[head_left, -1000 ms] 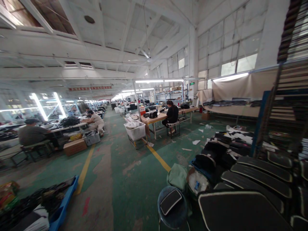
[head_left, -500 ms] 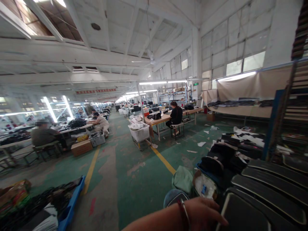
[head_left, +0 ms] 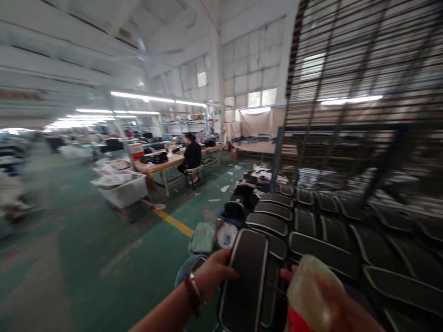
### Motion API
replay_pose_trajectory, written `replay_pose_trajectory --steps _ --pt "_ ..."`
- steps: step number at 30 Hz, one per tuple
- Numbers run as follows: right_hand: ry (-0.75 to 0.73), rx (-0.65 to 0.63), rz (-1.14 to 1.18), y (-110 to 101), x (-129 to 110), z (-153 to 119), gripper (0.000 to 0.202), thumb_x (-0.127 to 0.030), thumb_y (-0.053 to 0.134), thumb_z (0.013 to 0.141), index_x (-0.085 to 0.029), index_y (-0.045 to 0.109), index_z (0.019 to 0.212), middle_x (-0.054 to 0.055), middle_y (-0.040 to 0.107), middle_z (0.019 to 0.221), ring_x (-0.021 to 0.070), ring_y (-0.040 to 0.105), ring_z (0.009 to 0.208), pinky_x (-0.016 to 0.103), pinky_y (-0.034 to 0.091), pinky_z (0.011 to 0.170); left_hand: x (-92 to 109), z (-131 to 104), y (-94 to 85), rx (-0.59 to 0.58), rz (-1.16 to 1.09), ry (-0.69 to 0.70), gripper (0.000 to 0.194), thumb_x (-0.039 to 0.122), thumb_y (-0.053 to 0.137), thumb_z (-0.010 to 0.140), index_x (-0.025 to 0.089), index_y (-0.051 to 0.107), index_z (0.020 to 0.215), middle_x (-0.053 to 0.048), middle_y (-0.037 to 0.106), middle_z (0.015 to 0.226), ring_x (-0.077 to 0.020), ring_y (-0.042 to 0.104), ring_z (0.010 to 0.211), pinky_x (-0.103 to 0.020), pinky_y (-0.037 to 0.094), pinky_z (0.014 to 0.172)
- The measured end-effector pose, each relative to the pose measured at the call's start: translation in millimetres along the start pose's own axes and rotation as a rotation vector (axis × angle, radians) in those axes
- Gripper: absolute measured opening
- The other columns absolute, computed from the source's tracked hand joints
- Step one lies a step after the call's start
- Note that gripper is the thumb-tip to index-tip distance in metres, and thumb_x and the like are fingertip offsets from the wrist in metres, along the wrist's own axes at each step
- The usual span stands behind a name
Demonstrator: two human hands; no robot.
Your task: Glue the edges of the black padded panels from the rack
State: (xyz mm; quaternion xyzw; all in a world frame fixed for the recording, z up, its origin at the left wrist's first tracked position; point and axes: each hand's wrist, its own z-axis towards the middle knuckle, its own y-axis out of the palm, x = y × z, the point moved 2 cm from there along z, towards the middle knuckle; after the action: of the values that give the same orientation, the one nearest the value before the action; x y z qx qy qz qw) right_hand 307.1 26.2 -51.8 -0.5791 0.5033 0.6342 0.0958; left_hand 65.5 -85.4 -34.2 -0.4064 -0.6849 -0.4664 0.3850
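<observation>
My left hand (head_left: 215,275), with a bracelet and a dark beaded band at the wrist, grips the left edge of a black panel with pale piping (head_left: 245,279). The panel is tilted up above others like it. To its right, my right hand (head_left: 328,295) is wrapped round a translucent, yellowish bottle (head_left: 309,288) with a red part at its lower end. Motion blurs this hand and the bottle. Rows of similar black panels (head_left: 320,249) lie below and behind both hands.
A metal rack (head_left: 346,60) rises behind the panels. A green bag (head_left: 202,237) and an open round container (head_left: 226,234) stand left of them. Farther off are a white cart (head_left: 124,191), a long table (head_left: 173,161) and a seated person (head_left: 192,154).
The view has turned right, bringing more panels and the rack into sight. My left hand now holds a raised panel, and my right hand has appeared with the bottle.
</observation>
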Motion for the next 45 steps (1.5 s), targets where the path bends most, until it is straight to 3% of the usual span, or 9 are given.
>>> replay_pose_trajectory --steps 1,3,6,11,17,23,29,38,45 --pt "0.023 0.02 0.058 -9.8 -13.2 -4.6 0.052 -0.062 0.092 0.071 -0.026 0.082 0.107 0.018 0.077 0.117 0.0383 0.074 0.106 0.05 0.064 0.089 7.2 -4.0 -1.0 -0.053 -0.009 -0.011 0.057 0.006 0.071 0.053 0.021 0.079 0.107 -0.006 0.083 0.099 -0.0301 0.074 0.11 -0.046 0.048 0.11" --pt "-0.11 0.129 0.125 -20.1 -42.9 -11.3 0.05 -0.059 0.097 0.064 -0.029 0.083 0.102 0.012 0.079 0.112 0.0355 0.075 0.104 0.048 0.064 0.091 19.2 -9.3 -2.9 -0.125 0.02 -0.06 0.053 0.005 0.073 0.062 0.021 0.078 0.112 -0.006 0.084 0.102 -0.0298 0.075 0.108 -0.044 0.053 0.104" --pt "-0.367 0.214 0.07 -17.0 -80.9 -16.6 0.046 -0.054 0.095 0.07 -0.027 0.082 0.105 0.012 0.08 0.108 0.0338 0.075 0.1 0.047 0.064 0.091 30.3 -15.4 1.8 -0.272 0.113 -0.116 0.047 0.01 0.076 0.068 0.02 0.078 0.114 -0.007 0.083 0.109 -0.0314 0.076 0.105 -0.043 0.056 0.096" --pt "-0.576 0.222 -0.076 -9.6 -106.0 -22.8 0.04 -0.048 0.095 0.073 -0.024 0.081 0.103 0.011 0.08 0.101 0.0355 0.073 0.101 0.05 0.061 0.093 31.4 -16.1 9.3 -0.423 0.197 -0.225 0.051 0.015 0.075 0.075 0.027 0.076 0.124 -0.004 0.082 0.117 -0.0329 0.074 0.11 -0.047 0.053 0.101" --pt "-0.574 0.234 -0.095 -21.4 -101.0 -24.7 0.04 -0.044 0.096 0.073 -0.025 0.079 0.103 0.006 0.078 0.094 0.0274 0.072 0.087 0.041 0.061 0.084 27.9 -5.0 7.8 -0.456 0.211 -0.268 0.054 0.013 0.075 0.075 0.032 0.075 0.126 0.0 0.081 0.119 -0.0372 0.07 0.119 -0.052 0.05 0.106" --pt "-0.552 0.351 -0.05 -31.6 -87.8 -26.3 0.04 -0.047 0.096 0.072 -0.026 0.08 0.101 0.006 0.076 0.095 0.0273 0.069 0.087 0.039 0.061 0.08 27.8 0.6 11.4 -0.404 0.183 -0.274 0.046 0.017 0.076 0.074 0.031 0.078 0.117 -0.001 0.083 0.11 -0.0372 0.073 0.113 -0.05 0.052 0.1" --pt "-0.555 0.485 0.113 -33.4 -77.1 -19.9 0.036 -0.043 0.1 0.065 -0.026 0.082 0.09 0.004 0.077 0.092 0.0219 0.07 0.082 0.029 0.062 0.071 24.4 5.1 16.9 -0.455 0.135 -0.289 0.045 0.019 0.076 0.074 0.027 0.077 0.119 -0.004 0.084 0.111 -0.0367 0.075 0.108 -0.05 0.054 0.098" --pt "-0.543 0.514 0.134 -29.8 -64.5 -22.9 0.035 -0.044 0.101 0.064 -0.024 0.082 0.085 0.002 0.073 0.08 0.0186 0.066 0.068 0.023 0.056 0.051 21.1 5.9 16.6 -0.446 0.096 -0.287 0.06 0.023 0.078 0.077 0.026 0.068 0.136 -0.008 0.083 0.114 -0.0359 0.076 0.106 -0.051 0.056 0.097" --pt "-0.512 0.52 0.149 -23.2 -44.2 -29.5 0.035 -0.044 0.1 0.067 -0.023 0.082 0.089 0.004 0.076 0.085 0.0207 0.069 0.075 0.026 0.061 0.06 20.0 8.2 18.0 -0.384 -0.004 -0.299 0.069 0.017 0.078 0.077 0.021 0.062 0.145 -0.011 0.083 0.113 -0.0313 0.078 0.102 -0.04 0.06 0.087"
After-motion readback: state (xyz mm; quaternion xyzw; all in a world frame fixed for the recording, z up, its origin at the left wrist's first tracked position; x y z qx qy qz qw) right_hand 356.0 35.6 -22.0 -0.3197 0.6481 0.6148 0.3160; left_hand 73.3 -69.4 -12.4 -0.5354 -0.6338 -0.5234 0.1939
